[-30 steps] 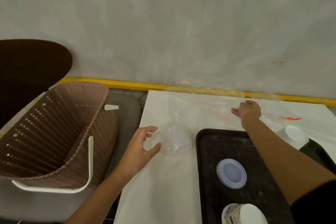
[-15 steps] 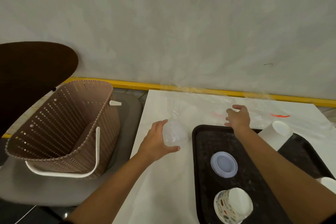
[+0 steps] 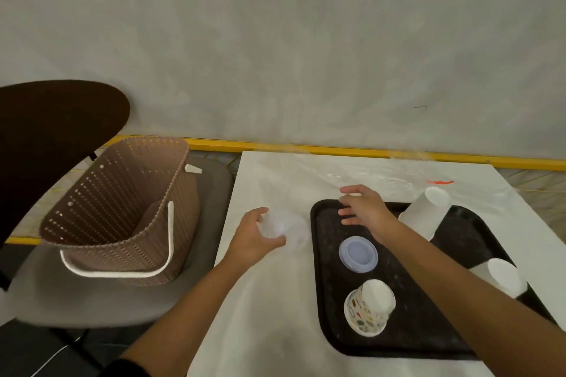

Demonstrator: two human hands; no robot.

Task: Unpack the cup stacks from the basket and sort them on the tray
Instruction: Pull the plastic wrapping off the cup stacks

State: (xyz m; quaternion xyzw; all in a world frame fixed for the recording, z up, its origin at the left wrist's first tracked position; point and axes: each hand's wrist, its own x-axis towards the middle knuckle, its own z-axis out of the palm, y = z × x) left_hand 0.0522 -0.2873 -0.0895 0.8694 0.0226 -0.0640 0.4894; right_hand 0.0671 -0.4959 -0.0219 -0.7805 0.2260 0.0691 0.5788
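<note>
My left hand (image 3: 254,236) is over the bench (image 3: 260,330), just off the left edge of the tray (image 3: 329,330). Its fingers and thumb are curled round the clear cups (image 3: 283,228). The cups sit between that hand and the tray, low at the bench top. They are so see-through and blurred that I cannot tell how many there are or whether they stand upright.

My right hand (image 3: 364,208) hovers over the tray's far left corner, fingers loosely spread, with nothing in it.

On the tray, pale blue lids (image 3: 358,254) lie flat near the left edge, just beside my right forearm. Printed cups (image 3: 370,307) stand mouth down toward the near left corner, looking tilted from here. White cups (image 3: 424,213) stand mouth down at the far edge. A second white stack (image 3: 502,277) is at the right edge, partly hidden by my forearm.

The basket (image 3: 122,208) rests on a grey seat (image 3: 199,285) left of the bench, with its white handle folded down on the near side. Clear wrap (image 3: 367,174) lies crumpled along the bench's far edge.
</note>
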